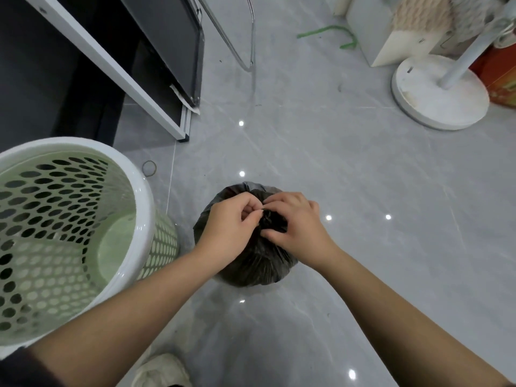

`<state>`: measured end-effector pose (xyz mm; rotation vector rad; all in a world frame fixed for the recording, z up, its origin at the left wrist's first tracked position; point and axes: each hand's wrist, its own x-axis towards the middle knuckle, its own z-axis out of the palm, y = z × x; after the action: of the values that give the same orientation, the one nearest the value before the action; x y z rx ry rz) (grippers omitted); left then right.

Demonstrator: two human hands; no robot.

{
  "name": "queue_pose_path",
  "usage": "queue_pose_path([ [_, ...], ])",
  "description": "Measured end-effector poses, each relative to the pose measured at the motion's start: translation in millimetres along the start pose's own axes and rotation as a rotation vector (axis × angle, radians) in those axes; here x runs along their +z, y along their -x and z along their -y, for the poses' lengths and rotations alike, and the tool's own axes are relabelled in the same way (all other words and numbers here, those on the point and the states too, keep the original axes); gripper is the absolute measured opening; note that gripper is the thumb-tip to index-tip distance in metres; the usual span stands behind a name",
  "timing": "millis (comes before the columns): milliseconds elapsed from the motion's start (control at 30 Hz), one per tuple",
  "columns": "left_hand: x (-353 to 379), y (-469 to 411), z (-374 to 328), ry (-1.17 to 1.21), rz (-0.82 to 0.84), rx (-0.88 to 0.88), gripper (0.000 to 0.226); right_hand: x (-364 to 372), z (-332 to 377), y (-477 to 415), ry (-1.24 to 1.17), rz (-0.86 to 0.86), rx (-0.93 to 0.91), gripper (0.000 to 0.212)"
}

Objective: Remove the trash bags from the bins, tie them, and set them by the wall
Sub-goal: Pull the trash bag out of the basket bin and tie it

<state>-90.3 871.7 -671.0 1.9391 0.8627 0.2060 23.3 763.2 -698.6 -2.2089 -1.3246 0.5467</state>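
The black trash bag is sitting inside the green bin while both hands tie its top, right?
Not quite. The black trash bag is not inside the green bin. It sits on the grey floor just to the right of the bin, as the head view shows. The rest is right: the left hand and the right hand both pinch its gathered top.

White stand base point(424, 107), orange box point(499, 79), shoe point(162, 370)

— What do my fingers point(245, 201) pinch?
— Thin black plastic: the trash bag point(251, 263), crinkled, faintly shiny.
— And round me?
— Glossy grey tiled floor point(349, 169); a smooth, perforated plastic bin point(145, 196), its rim glossy.
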Motion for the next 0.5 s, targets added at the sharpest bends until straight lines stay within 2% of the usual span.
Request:
queue_pose_path([
  [200, -35, 16, -41, 0.023, 0.068, -0.060, 0.015, -28, 35, 11, -0.135, -0.045, 0.062, 0.011],
  [367, -70, 31, -113, 0.027, 0.132, -0.074, 0.020, -91, 77, 30, -0.275, -0.107, 0.129, 0.006],
  [500, -95, 51, -197, 0.007, 0.166, -0.037, 0.017, -164, 116, 55, -0.360, -0.212, 0.216, 0.006],
])
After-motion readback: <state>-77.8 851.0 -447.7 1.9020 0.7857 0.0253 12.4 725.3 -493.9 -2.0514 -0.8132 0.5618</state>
